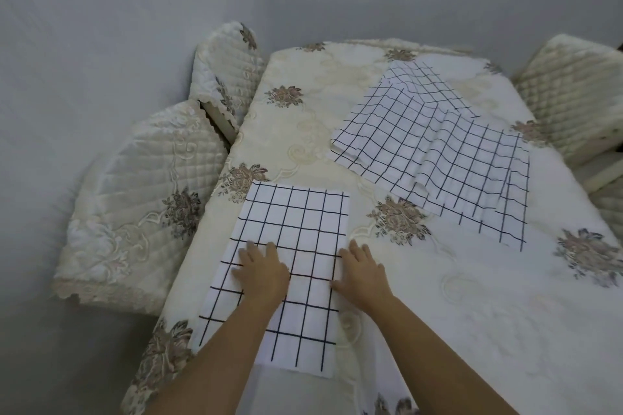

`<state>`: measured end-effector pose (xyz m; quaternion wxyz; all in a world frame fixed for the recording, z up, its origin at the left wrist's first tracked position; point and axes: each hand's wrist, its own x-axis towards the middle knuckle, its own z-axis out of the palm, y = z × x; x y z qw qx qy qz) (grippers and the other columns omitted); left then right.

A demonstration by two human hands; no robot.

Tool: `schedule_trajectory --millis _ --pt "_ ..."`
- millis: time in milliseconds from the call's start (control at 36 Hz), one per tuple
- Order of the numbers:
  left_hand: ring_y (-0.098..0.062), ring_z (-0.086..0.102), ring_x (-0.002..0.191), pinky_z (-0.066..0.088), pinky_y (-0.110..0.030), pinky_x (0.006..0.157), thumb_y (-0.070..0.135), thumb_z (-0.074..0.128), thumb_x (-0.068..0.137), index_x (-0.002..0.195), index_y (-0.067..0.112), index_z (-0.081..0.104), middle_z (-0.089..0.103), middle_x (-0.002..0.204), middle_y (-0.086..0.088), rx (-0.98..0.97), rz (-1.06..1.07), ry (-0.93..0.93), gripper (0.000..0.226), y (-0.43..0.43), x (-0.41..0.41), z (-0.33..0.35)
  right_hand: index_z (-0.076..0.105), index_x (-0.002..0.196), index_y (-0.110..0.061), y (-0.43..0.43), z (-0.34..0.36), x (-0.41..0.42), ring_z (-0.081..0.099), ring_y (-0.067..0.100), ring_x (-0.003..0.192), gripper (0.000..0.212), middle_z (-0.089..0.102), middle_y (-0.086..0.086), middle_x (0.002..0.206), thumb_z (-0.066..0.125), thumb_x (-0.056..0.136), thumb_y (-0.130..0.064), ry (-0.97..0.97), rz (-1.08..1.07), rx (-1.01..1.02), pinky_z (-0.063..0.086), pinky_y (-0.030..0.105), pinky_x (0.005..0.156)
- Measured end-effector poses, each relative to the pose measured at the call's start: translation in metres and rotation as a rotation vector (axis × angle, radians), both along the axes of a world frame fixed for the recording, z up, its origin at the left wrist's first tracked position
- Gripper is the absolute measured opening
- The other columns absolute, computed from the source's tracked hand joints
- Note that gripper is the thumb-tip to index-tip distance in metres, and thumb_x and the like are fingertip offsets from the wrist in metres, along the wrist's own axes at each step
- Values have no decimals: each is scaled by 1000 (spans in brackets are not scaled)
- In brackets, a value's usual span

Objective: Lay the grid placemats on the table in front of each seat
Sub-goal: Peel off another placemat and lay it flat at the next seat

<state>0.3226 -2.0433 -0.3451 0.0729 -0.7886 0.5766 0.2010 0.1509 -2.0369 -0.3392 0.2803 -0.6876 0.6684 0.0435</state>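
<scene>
Floral tablecloth, your left hand flat on near-left placemat, your right hand flat at its right edge, both gripping nothing, spare mats piled far right

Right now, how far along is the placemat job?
Done: one placemat lies flat at the table edge by the near left chair. In hand: the left hand presses on it and the right hand touches its right edge, seemingly squaring it. Left: the fanned pile of placemats sits undealt; the far left chair and the right chair have none.
</scene>
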Motion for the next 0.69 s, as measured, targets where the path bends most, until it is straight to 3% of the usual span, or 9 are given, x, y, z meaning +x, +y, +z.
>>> schedule_trajectory --millis 222,361,472,583,695 --pt "-35 3 144 19 -54 111 34 32 99 149 24 17 2 156 -16 -31 17 -26 53 1 26 -4 14 149 -27 -1 -4 5 -12 29 145 74 -6 -5 159 55 89 -42 -31 81 35 9 56 114" --pt "-32 1 145 13 -52 114 34 29 100 149 21 14 2 158 -12 -84 -209 -81 53 3 8 3 18 147 -28 -6 -3 8 -11 28 146 70 -3 -7 159 54 89 -42 -66 95 36 9 56 113" --pt "-26 3 146 10 -47 116 28 31 100 147 17 19 8 158 -8 -121 -329 25 50 3 -29 7 19 148 -26 -11 2 0 -1 23 147 66 5 -6 159 52 92 -37 -128 19 -2 13 52 114" --pt "-23 17 143 18 -43 116 21 37 97 142 13 33 24 153 -9 -170 -405 130 46 -6 -70 9 23 147 -23 -15 10 -32 10 19 146 59 12 -5 158 47 95 -33 -155 -78 -75 19 45 116" --pt "-24 37 130 30 -37 105 18 42 91 133 11 44 42 139 -7 -241 -441 211 42 -17 -110 16 31 145 -21 -19 16 -74 20 17 143 56 22 -3 155 50 93 -31 -164 -151 -145 27 41 113"
